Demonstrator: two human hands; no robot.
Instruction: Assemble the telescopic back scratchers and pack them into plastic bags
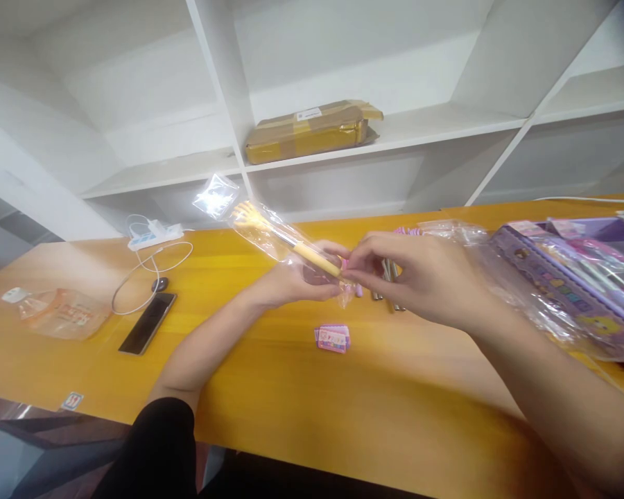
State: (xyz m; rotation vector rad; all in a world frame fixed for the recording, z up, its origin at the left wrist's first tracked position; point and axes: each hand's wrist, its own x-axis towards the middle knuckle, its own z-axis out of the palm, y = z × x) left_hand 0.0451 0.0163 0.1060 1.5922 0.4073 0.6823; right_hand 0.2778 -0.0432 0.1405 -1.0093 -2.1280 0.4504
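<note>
A yellow stick (317,259) with a metal shaft and a small hand-shaped end lies inside a clear plastic sleeve (270,239). My left hand (296,278) has its fingers wrapped round the sleeved stick near its handle. At the handle's lower end, my right hand (405,270) pinches at the sleeve, with a bit of pink by the fingertips. Below them on the table, small pink and purple cards (333,338) are stacked. Partly hidden behind my right hand are several metal-ended sticks (394,277).
A purple box (561,277) of wrapped items stands at the right beside clear plastic. To the left are a phone (148,324), white cable, power strip (154,235) and plastic bag (65,314). A taped carton (312,132) sits on the shelf.
</note>
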